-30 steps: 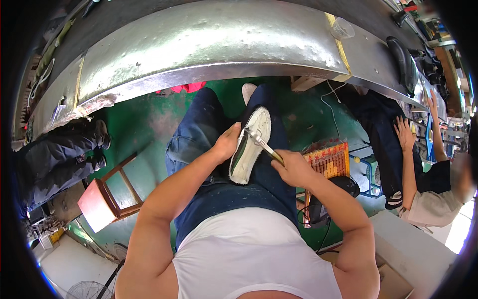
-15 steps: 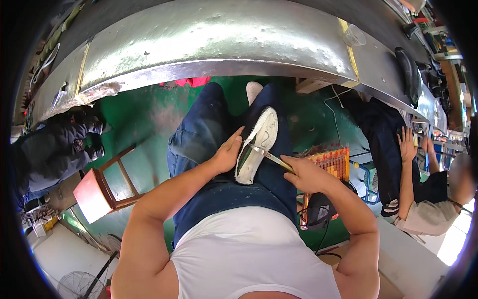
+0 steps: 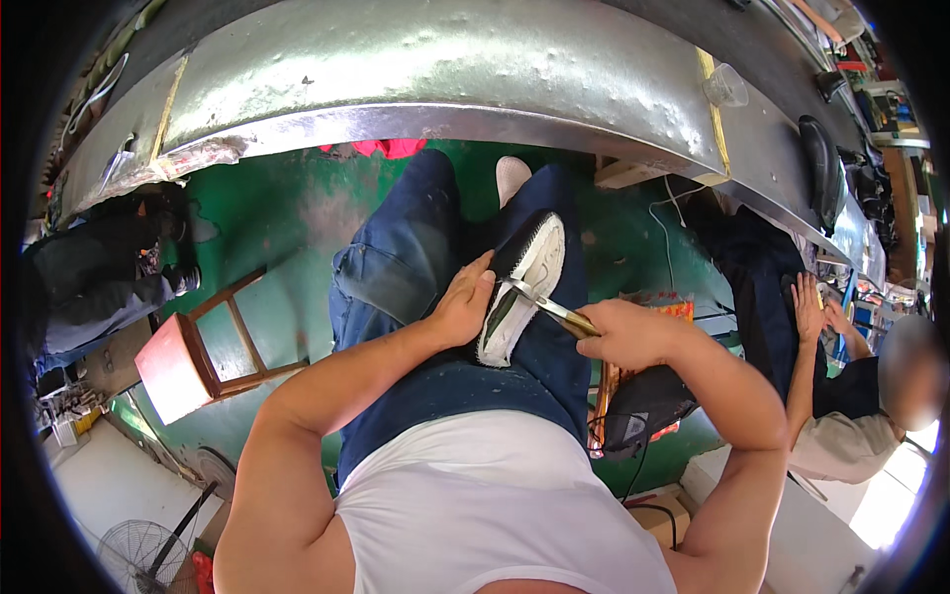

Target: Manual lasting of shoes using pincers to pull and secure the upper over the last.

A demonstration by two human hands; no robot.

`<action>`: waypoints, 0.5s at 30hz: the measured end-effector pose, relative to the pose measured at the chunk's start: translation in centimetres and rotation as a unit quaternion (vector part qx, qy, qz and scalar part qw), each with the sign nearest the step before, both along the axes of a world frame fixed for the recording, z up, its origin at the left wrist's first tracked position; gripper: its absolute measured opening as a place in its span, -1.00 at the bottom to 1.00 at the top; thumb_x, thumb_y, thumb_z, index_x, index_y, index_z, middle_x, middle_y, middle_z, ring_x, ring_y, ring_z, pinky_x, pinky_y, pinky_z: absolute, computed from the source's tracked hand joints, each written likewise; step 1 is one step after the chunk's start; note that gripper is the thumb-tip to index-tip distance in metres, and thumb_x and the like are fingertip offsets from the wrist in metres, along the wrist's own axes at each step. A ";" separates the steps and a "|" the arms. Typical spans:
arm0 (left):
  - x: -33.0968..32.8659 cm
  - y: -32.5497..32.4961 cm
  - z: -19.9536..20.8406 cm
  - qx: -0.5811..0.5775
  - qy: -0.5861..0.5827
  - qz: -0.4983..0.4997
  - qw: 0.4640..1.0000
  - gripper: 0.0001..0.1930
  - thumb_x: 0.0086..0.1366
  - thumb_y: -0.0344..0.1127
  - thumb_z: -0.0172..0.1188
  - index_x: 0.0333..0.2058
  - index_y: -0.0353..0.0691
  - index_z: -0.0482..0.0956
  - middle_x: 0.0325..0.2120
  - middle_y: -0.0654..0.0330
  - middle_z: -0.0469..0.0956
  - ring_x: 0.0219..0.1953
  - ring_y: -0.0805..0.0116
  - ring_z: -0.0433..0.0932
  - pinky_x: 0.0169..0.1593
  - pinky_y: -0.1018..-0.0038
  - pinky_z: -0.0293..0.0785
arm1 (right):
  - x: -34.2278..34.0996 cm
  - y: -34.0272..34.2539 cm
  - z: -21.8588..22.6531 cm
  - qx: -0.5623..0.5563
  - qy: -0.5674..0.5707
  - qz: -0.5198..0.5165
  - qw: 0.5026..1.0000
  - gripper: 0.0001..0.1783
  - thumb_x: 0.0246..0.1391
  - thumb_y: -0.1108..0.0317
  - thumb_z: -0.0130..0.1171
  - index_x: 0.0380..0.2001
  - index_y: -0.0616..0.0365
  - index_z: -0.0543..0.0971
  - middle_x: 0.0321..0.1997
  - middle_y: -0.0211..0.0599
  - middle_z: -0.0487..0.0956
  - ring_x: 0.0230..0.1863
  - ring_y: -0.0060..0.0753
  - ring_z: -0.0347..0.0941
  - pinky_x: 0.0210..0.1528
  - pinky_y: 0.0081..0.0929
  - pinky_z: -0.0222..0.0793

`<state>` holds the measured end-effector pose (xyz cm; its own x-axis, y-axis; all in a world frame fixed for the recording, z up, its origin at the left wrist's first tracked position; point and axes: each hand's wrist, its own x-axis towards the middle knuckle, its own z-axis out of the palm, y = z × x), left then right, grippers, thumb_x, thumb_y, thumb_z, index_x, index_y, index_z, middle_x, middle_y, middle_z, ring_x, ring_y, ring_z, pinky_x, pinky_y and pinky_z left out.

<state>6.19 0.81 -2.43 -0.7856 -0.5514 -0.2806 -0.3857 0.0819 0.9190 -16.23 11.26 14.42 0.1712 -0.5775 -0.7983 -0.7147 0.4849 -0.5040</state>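
Note:
Across my lap rests a shoe (image 3: 539,262), underside up, with a pale, rough-edged bottom and a dark upper showing along its left side. My left hand (image 3: 463,305) grips that left side, thumb near the edge and fingers partly hidden behind the shoe. In my right hand (image 3: 625,333) are metal pincers (image 3: 546,305) with a yellowish handle, held by the handle from the right. Their head meets the shoe's left edge near its middle, close to my left thumb. Whether the jaws bite on the upper cannot be made out.
A dented metal-topped bench (image 3: 426,69) spans the far side, with a clear plastic cup (image 3: 725,86) on it. To the left stands a wooden stool (image 3: 183,366); a dark bag (image 3: 643,406) is at right. A co-worker's hand (image 3: 808,307) shows at far right, a fan (image 3: 148,554) at lower left.
The shoe has tipped and shifted slightly right, so more dark upper shows on its left. My right hand and the pincers have moved a little right and away from me.

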 end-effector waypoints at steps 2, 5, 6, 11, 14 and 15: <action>0.0 0.2 0.2 -0.005 -0.007 0.000 1.000 -0.40 0.53 -0.07 -0.36 0.30 -0.48 0.16 0.27 -0.25 0.24 0.37 -0.09 0.17 0.43 0.22 -0.04 | -0.4 -1.2 0.3 0.019 0.000 0.031 0.999 -0.71 0.12 0.28 0.15 -0.20 0.31 0.52 -0.38 0.02 0.57 -0.29 0.01 0.52 -0.17 -0.18 0.40; 0.2 0.3 0.2 -0.004 -0.016 0.003 1.000 -0.40 0.53 -0.07 -0.36 0.32 -0.47 0.14 0.28 -0.23 0.23 0.38 -0.08 0.15 0.44 0.17 -0.09 | -0.2 -3.0 1.6 0.148 -0.013 -0.023 0.989 -0.77 0.12 0.30 0.14 -0.35 0.30 0.47 -0.49 -0.08 0.48 -0.42 -0.19 0.43 -0.26 -0.23 0.36; 0.2 0.2 0.3 0.001 -0.013 0.001 1.000 -0.40 0.53 -0.07 -0.36 0.32 -0.46 0.13 0.29 -0.21 0.23 0.38 -0.07 0.14 0.45 0.17 -0.10 | -0.5 -2.9 1.6 0.151 -0.012 -0.021 0.988 -0.77 0.12 0.30 0.14 -0.35 0.30 0.47 -0.49 -0.08 0.48 -0.42 -0.19 0.43 -0.26 -0.23 0.36; 0.1 -0.2 0.9 0.026 -0.010 0.001 1.000 -0.40 0.53 -0.07 -0.35 0.33 -0.44 0.12 0.30 -0.19 0.22 0.39 -0.05 0.12 0.45 0.15 -0.13 | -1.5 -1.9 1.5 0.063 0.020 0.048 0.997 -0.77 0.12 0.30 0.14 -0.34 0.29 0.47 -0.48 -0.04 0.50 -0.40 -0.11 0.45 -0.25 -0.18 0.36; 0.0 -0.1 0.9 0.016 -0.016 -0.007 1.000 -0.40 0.53 -0.07 -0.35 0.33 -0.44 0.11 0.30 -0.19 0.22 0.40 -0.05 0.12 0.46 0.15 -0.14 | -0.5 -2.8 1.1 0.076 0.025 0.076 0.994 -0.76 0.12 0.30 0.14 -0.33 0.31 0.47 -0.47 -0.01 0.50 -0.38 -0.08 0.46 -0.23 -0.18 0.37; 0.1 0.0 1.0 0.012 -0.019 -0.006 1.000 -0.40 0.53 -0.07 -0.36 0.33 -0.45 0.11 0.30 -0.20 0.21 0.39 -0.05 0.12 0.46 0.15 -0.14 | -0.4 -3.0 1.1 0.077 0.025 0.074 0.994 -0.76 0.12 0.30 0.14 -0.33 0.31 0.47 -0.47 -0.01 0.50 -0.38 -0.08 0.46 -0.23 -0.18 0.37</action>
